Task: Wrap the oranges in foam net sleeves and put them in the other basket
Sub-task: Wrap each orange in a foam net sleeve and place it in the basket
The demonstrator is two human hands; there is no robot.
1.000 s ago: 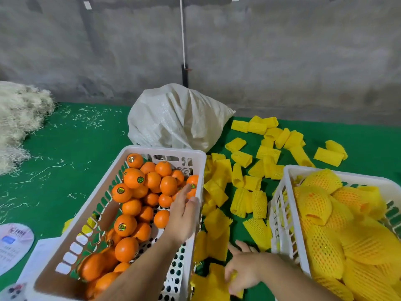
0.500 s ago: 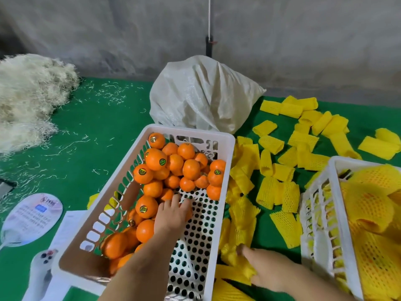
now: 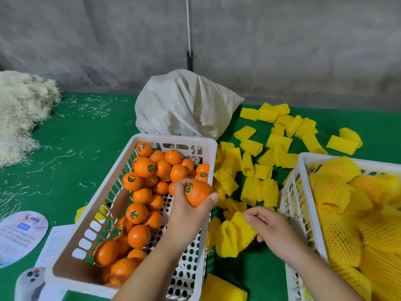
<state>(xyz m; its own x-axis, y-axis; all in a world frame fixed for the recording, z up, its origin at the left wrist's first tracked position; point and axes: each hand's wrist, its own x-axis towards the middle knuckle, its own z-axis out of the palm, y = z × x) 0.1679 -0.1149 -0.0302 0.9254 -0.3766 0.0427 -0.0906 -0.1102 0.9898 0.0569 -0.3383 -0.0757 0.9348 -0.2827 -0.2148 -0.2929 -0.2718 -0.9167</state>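
Observation:
My left hand grips an orange with a green sticker, lifted above the right rim of the white basket that holds several bare oranges. My right hand pinches a yellow foam net sleeve lying on the green table between the two baskets. The sleeve's mouth faces left, toward the orange. At the right, a second white basket is full of oranges wrapped in yellow sleeves.
Loose yellow sleeves are scattered on the green table between and behind the baskets. A white sack lies behind the left basket. A heap of pale straw is at the far left. Printed papers lie at the lower left.
My left hand has picked an orange out of the left basket and raised it toward the right rim. My right hand has taken hold of a sleeve and drawn it up.

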